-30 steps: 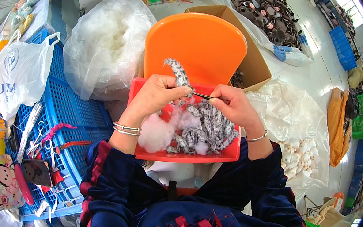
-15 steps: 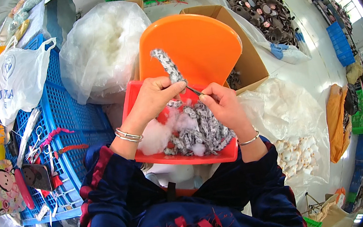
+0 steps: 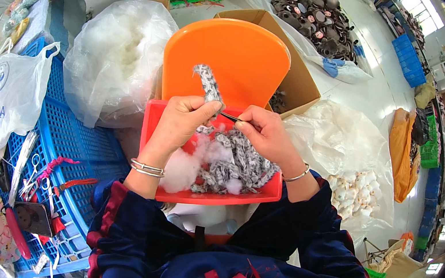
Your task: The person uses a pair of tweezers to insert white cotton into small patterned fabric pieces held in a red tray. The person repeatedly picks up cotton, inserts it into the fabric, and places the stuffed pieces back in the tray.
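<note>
My left hand (image 3: 178,124) pinches the lower end of a furry grey-and-white fabric tube (image 3: 207,82), which points upward. Between the fingertips of my right hand (image 3: 269,134) is a thin dark metal tool (image 3: 231,117). Its tip meets the tube's lower end at my left fingers; whether it is inside cannot be seen. Below both hands sits a red plastic tray (image 3: 264,191). It holds a heap of similar grey-and-white furry pieces (image 3: 243,162), with tufts of white stuffing (image 3: 181,170) on the left.
Behind the tray rises an orange chair back (image 3: 226,51), with a cardboard box (image 3: 301,89) beyond. A clear bag of white stuffing (image 3: 120,62) stands left of it. Blue crates (image 3: 85,155) bear scissors and a phone. At right lies a plastic bag of small whitish pieces (image 3: 356,193).
The fabric tube has turned from leaning left to nearly upright. Both hands keep their grips close together. The whole scene has shifted slightly left in view.
</note>
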`<state>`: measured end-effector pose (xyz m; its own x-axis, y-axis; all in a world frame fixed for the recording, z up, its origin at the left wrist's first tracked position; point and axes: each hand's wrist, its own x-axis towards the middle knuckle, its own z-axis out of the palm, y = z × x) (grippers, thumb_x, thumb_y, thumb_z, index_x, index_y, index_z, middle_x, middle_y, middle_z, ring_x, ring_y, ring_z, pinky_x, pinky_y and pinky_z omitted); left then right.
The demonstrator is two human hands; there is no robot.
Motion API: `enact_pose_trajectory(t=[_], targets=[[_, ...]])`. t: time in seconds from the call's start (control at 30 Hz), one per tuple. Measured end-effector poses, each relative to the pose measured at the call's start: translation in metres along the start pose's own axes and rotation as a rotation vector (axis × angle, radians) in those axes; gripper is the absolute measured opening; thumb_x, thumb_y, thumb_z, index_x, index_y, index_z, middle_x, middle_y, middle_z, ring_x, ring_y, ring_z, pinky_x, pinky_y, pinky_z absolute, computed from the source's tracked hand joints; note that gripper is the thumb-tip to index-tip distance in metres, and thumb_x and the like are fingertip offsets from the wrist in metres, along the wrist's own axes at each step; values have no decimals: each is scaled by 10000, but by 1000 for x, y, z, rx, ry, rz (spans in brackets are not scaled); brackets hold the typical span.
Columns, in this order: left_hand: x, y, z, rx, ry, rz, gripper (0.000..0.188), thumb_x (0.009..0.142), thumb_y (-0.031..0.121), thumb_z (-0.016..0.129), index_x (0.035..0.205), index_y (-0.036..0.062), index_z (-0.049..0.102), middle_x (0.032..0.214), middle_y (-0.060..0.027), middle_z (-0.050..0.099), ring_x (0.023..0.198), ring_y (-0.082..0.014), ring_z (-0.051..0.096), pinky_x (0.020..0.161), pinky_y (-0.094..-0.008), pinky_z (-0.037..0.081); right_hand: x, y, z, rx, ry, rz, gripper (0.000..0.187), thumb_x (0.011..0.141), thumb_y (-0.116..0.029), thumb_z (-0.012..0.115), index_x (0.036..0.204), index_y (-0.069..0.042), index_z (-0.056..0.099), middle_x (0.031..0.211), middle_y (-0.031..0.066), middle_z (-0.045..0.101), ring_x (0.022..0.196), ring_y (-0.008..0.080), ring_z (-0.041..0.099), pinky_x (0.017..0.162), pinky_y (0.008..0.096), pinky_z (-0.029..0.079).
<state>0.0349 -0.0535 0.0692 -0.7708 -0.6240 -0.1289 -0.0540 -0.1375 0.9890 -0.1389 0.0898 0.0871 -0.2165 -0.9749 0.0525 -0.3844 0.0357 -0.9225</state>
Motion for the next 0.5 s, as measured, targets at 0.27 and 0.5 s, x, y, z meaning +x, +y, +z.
enact_pose_trajectory(t=[0.27,0.5], targets=[[-5,-6,31,-380,145,76,248,959,211,637,1009,-19,715,754,1,635,699,-61,581,654,-211,464,-4,10,31,471,64,157,124,979,-138,590,947,-19,588,729,-52,529,653,20,450,587,195,379],[-4,-4,32,-280,117,94,218,948,215,645,936,11,721,722,38,616,656,-29,529,589,-197,430,0,7,25,460,64,176,97,976,-112,584,955,-17,589,773,-41,572,683,24,483,616,193,405]])
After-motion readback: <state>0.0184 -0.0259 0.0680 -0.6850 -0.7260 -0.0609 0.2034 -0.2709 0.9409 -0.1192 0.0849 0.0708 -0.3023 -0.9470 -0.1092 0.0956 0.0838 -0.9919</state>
